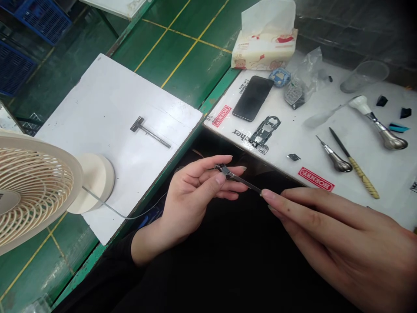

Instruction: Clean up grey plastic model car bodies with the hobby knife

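Dark metal rod [240,180] runs between my hands – my left hand [192,195] pinches its forked head between thumb and fingers, while my right hand [329,234] meets its far tip, though I can't tell if it grips. Beyond, a similar T-shaped rod [150,131] lies on a white board [97,108].

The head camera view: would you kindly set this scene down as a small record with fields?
left hand: holds the forked end of a slim dark metal rod
right hand: fingertips touch the rod's other end
white board: bears a T-shaped metal piece
white-topped bench: bears a smartphone, a tissue pack, a yellow-handled file
beside left hand: a cream desk fan
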